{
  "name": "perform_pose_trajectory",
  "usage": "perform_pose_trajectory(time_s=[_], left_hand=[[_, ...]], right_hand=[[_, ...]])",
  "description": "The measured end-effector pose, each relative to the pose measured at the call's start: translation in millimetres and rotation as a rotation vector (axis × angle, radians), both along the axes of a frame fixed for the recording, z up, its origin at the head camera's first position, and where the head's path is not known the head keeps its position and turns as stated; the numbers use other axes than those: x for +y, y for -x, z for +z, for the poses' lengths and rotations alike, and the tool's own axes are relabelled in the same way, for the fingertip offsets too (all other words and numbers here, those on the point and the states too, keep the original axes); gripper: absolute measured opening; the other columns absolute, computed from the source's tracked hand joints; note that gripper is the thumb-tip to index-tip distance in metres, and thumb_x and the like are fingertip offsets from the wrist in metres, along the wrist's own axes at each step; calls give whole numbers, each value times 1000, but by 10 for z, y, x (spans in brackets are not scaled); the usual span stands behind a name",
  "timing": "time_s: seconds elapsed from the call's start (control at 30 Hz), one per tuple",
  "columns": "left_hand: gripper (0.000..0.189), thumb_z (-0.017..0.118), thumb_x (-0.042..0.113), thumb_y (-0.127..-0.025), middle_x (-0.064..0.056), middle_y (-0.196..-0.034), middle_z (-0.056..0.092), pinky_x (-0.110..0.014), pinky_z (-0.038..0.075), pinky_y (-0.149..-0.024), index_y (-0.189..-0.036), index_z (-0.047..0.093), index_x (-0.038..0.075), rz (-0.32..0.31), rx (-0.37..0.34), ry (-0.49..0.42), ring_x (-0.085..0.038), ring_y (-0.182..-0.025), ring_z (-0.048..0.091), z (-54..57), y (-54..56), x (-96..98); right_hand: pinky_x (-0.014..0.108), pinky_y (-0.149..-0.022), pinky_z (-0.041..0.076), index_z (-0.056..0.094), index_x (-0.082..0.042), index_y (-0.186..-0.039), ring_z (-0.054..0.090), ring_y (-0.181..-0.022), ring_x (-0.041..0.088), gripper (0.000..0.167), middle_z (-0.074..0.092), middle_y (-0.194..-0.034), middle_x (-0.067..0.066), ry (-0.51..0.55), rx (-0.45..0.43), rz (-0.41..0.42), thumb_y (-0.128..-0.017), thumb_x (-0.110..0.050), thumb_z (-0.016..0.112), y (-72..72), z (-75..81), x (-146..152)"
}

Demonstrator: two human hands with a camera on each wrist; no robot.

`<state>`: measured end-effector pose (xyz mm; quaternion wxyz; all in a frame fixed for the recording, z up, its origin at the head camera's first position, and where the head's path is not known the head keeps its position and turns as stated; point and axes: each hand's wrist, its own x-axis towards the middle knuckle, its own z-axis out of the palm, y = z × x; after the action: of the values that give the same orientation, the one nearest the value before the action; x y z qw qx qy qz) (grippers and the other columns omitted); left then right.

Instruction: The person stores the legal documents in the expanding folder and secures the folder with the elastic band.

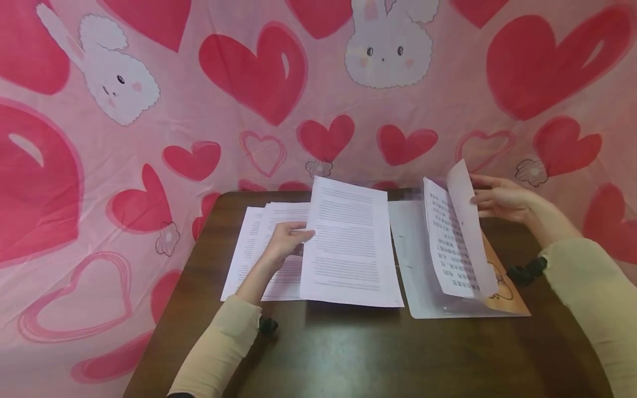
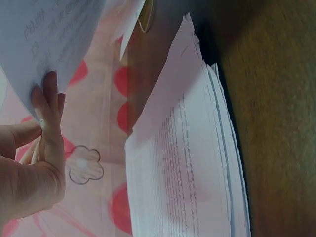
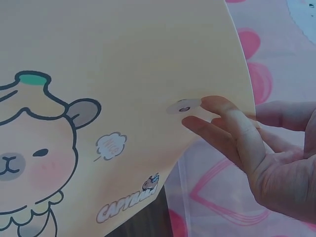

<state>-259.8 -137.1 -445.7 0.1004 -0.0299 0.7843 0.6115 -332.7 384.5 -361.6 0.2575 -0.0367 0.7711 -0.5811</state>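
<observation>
My left hand pinches the left edge of a printed sheet, tilted up from the table. In the left wrist view, that sheet bends above the fingers, larger characters showing through. More printed sheets lie beneath and left of it, their uneven edges visible in the left wrist view. My right hand holds the far edge of a folder's raised cover, its pale inner side facing me. On its orange outside, my fingers rest by a round snap. Large-print pages stand partly lifted inside the folder.
The folder's pale left side lies on the dark brown table. Behind the table hangs a pink cloth with hearts and rabbits. A dark wrist camera sits at the right cuff.
</observation>
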Motion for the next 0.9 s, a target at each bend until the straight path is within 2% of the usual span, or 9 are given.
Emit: perform_pose_trajectory(time_s=[0.13, 0.33, 0.63, 0.9], left_hand=[[55, 74, 15, -104, -29, -122, 80, -28, 67, -71, -151, 59, -9, -16, -6, -17, -15, -79, 82, -21, -5, 43], [54, 74, 16, -105, -29, -122, 80, -31, 69, -73, -152, 59, -7, -35, 7, -29, -18, -82, 83, -12, -22, 131], [53, 73, 14, -105, -30, -119, 80, -32, 69, -72, -151, 59, -9, -68, 37, -50, -17, -78, 82, 44, -7, 296], [51, 73, 12, -104, -31, -120, 80, -34, 70, -71, -149, 61, -9, -88, 47, -69, -19, -77, 83, 30, 24, 447]], right_hand=[[26, -85, 65, -18, -7, -172, 71, -100, 1, 87, 64, -105, -33, 26, -16, -10, -112, 3, 43, -5, 15, 3], [26, -85, 65, -17, -8, -173, 70, -100, 0, 87, 63, -106, -34, 3, -8, -11, -112, 2, 44, -18, 34, -13], [26, -85, 65, -17, -8, -173, 70, -100, 1, 87, 63, -105, -32, 16, -14, -19, -112, 2, 44, -56, 29, -33], [26, -84, 65, -18, -7, -173, 70, -99, 1, 87, 66, -105, -30, 43, -26, -27, -112, 4, 44, -80, 17, -53]])
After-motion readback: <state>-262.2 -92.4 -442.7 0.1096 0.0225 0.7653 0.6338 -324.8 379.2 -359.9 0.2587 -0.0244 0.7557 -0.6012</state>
